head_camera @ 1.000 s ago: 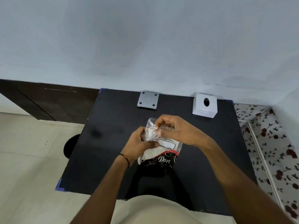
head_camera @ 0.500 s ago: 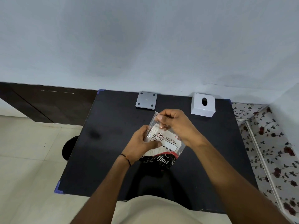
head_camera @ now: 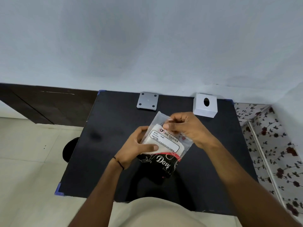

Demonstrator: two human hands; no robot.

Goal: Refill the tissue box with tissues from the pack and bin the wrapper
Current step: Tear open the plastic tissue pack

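I hold a tissue pack (head_camera: pixel 165 145) above the middle of the black table (head_camera: pixel 106 128). Its wrapper is clear at the top and black with red and white print at the bottom, and white tissues show inside. My left hand (head_camera: pixel 136 145) grips the pack's left side, thumb across the front label. My right hand (head_camera: pixel 185 126) pinches the clear top edge of the wrapper. The white tissue box (head_camera: pixel 205 105) with a dark oval hole on top stands at the table's far right corner, beyond my right hand.
A grey square plate (head_camera: pixel 147 101) with dark corner dots lies at the table's far edge by the wall. A round dark object (head_camera: pixel 69 149) sits on the tiled floor left of the table. A floral-patterned surface (head_camera: pixel 270 145) runs along the right.
The pack has straightened so its label faces me. My right hand has shifted up to the wrapper's top edge. The left hand keeps its hold.
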